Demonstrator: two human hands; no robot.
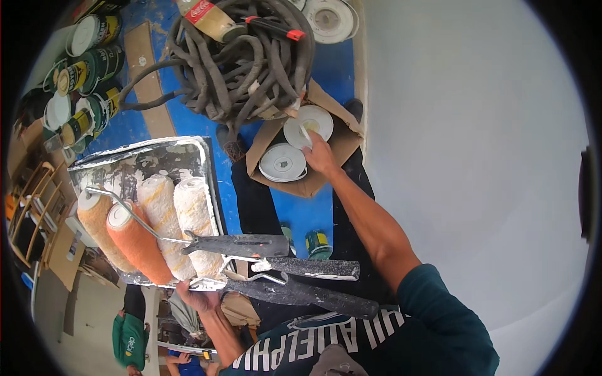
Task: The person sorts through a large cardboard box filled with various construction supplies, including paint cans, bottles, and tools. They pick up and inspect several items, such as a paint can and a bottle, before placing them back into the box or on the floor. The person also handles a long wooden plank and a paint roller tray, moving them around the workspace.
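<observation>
My left hand [202, 299] grips the near edge of a paint-crusted black roller tray [210, 182], its fingers partly hidden underneath. Several paint rollers lie in the tray, among them an orange one [139, 241] and a cream one [192, 219]; their dark handles [241, 245] stick out to the right. Ahead, my right hand [322, 156] reaches over an open cardboard box [345, 122], its fingers closed around a small pale piece I cannot make out. Below those fingers is one white-lidded paint bucket [320, 118]; a second bucket [282, 163] stands beside it.
Thick dark hose [213, 69] lies coiled ahead, a bottle [210, 19] and a red-and-black cutter [276, 28] on it. Paint cans [94, 69] crowd the left. A small green can [318, 244] stands near my legs. A pale wall [464, 156] borders the right. A person in green [130, 338] stands lower left.
</observation>
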